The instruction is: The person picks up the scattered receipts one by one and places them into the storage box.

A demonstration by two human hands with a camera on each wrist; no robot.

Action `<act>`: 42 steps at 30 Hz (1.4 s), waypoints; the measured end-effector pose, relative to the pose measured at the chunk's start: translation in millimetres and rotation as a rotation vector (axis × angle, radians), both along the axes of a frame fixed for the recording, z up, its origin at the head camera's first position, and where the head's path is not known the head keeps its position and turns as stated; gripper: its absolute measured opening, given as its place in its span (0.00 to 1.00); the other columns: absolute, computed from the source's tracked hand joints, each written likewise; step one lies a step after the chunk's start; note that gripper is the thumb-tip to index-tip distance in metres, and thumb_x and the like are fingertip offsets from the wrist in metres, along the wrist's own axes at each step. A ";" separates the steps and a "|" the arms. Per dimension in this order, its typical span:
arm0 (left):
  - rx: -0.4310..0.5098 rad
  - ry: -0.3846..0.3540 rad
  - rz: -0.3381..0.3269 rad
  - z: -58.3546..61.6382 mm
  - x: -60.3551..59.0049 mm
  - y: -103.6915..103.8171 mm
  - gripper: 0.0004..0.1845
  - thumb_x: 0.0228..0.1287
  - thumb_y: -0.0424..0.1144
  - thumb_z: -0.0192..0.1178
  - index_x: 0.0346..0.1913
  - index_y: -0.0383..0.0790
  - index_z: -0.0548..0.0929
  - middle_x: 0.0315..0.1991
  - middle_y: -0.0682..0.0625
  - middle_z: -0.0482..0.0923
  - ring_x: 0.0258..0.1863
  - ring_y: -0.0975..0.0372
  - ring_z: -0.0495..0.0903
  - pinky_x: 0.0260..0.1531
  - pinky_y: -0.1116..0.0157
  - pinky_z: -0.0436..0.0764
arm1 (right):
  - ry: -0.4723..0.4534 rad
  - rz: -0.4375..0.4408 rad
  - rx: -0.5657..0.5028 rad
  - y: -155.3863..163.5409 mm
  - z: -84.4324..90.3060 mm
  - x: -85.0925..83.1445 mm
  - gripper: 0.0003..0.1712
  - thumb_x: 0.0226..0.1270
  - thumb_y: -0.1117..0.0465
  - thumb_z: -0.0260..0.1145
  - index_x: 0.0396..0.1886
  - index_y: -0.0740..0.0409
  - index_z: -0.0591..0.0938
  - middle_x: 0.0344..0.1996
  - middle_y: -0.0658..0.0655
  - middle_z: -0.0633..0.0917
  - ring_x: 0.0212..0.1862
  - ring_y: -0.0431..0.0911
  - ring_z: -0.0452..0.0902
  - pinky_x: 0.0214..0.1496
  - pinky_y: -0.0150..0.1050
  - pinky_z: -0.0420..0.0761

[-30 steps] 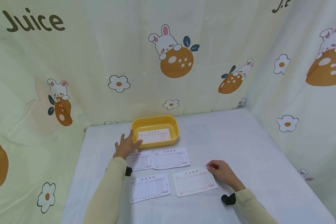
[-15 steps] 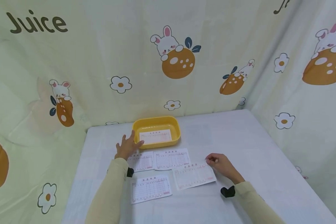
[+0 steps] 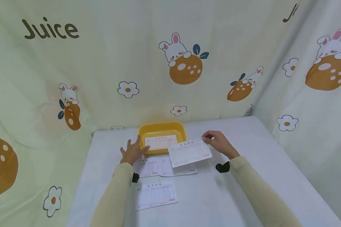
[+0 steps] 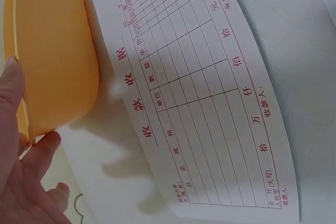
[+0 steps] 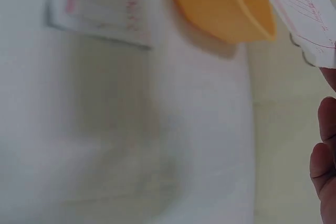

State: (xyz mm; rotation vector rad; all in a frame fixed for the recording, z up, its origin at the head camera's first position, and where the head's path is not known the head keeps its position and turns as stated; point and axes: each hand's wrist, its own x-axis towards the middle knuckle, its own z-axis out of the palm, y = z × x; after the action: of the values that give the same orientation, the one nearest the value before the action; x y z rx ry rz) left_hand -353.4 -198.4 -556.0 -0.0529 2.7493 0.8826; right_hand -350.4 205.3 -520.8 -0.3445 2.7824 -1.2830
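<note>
A white table (image 3: pixel 244 176) stands in a corner of cream curtains (image 3: pixel 102 63) printed with rabbits, flowers and "Juice". A yellow tray (image 3: pixel 162 128) sits near the table's back edge with one slip inside. The right hand (image 3: pixel 218 143) pinches a receipt (image 3: pixel 189 153) in the air just beside the tray's right front corner. The left hand (image 3: pixel 133 151), fingers loose, touches the tray's left wall. Three more slips (image 3: pixel 155 195) lie toward the front edge. The left wrist view alone shows the form's printed red grid (image 4: pixel 199 103); the right wrist view is blurred.

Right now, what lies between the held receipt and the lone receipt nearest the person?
In the head view, two receipts on the table lie between the held receipt and the nearest receipt.
</note>
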 end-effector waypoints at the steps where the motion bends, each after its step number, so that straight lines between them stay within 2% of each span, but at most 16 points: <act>1: -0.005 0.005 0.001 0.6 0.0 0.8 0.48 0.80 0.59 0.59 0.88 0.45 0.47 0.81 0.36 0.63 0.85 0.39 0.35 0.75 0.29 0.27 | -0.001 -0.001 -0.001 -4.1 6.0 -5.9 0.11 0.81 0.66 0.65 0.53 0.68 0.87 0.44 0.59 0.87 0.47 0.55 0.79 0.50 0.48 0.79; 8: -0.027 0.025 0.027 1.6 2.6 2.9 0.48 0.79 0.59 0.60 0.88 0.45 0.49 0.80 0.36 0.65 0.85 0.37 0.38 0.75 0.28 0.30 | 0.042 0.007 -0.032 -32.9 37.3 -40.4 0.11 0.82 0.65 0.64 0.53 0.68 0.87 0.44 0.62 0.87 0.48 0.57 0.78 0.54 0.51 0.80; 12: -0.035 0.028 0.021 0.5 3.1 3.2 0.47 0.79 0.60 0.59 0.88 0.45 0.50 0.79 0.36 0.66 0.85 0.37 0.39 0.75 0.28 0.31 | 0.024 0.001 -0.036 -43.4 46.1 -54.3 0.11 0.83 0.65 0.63 0.53 0.68 0.86 0.46 0.63 0.87 0.49 0.57 0.78 0.55 0.51 0.80; 18: -0.031 0.038 0.017 -4.8 5.8 6.5 0.46 0.79 0.59 0.59 0.88 0.43 0.53 0.79 0.36 0.67 0.84 0.36 0.41 0.75 0.27 0.33 | -0.002 -0.025 -0.067 -50.1 54.2 -67.1 0.12 0.84 0.65 0.62 0.56 0.68 0.85 0.51 0.65 0.86 0.54 0.60 0.77 0.64 0.56 0.80; 23: -0.024 0.040 0.019 -7.8 5.5 4.9 0.46 0.80 0.60 0.59 0.88 0.44 0.52 0.78 0.38 0.68 0.85 0.37 0.41 0.75 0.28 0.34 | -0.003 -0.026 -0.073 -54.9 63.4 -74.1 0.13 0.84 0.65 0.61 0.57 0.69 0.85 0.52 0.66 0.86 0.55 0.60 0.77 0.65 0.56 0.79; 30: -0.015 0.070 0.018 -6.1 1.5 1.6 0.46 0.80 0.59 0.59 0.88 0.43 0.52 0.78 0.37 0.69 0.84 0.37 0.42 0.74 0.26 0.33 | 0.013 -0.041 -0.104 -62.4 75.9 -78.6 0.13 0.84 0.65 0.61 0.58 0.70 0.84 0.52 0.68 0.85 0.55 0.60 0.76 0.67 0.56 0.77; 35: -0.025 0.064 0.016 -6.7 1.2 1.6 0.46 0.80 0.60 0.58 0.88 0.43 0.52 0.78 0.37 0.68 0.84 0.37 0.43 0.74 0.26 0.35 | -0.005 -0.053 -0.118 -66.4 75.4 -76.8 0.13 0.85 0.65 0.60 0.58 0.70 0.84 0.52 0.67 0.84 0.55 0.60 0.75 0.66 0.55 0.77; 42: -0.025 0.049 0.022 -7.6 2.3 1.7 0.47 0.79 0.61 0.58 0.88 0.44 0.51 0.79 0.38 0.68 0.84 0.37 0.43 0.74 0.26 0.35 | -0.019 -0.066 -0.103 -69.1 65.1 -76.1 0.14 0.84 0.65 0.61 0.60 0.69 0.83 0.54 0.67 0.85 0.56 0.59 0.75 0.65 0.54 0.78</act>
State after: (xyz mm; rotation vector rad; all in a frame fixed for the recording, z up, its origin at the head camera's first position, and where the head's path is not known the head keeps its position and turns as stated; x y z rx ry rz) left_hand -351.1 -196.7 -563.7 -0.0668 2.8100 0.8667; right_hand -426.4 136.3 -455.7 -0.2466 2.7400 -1.4392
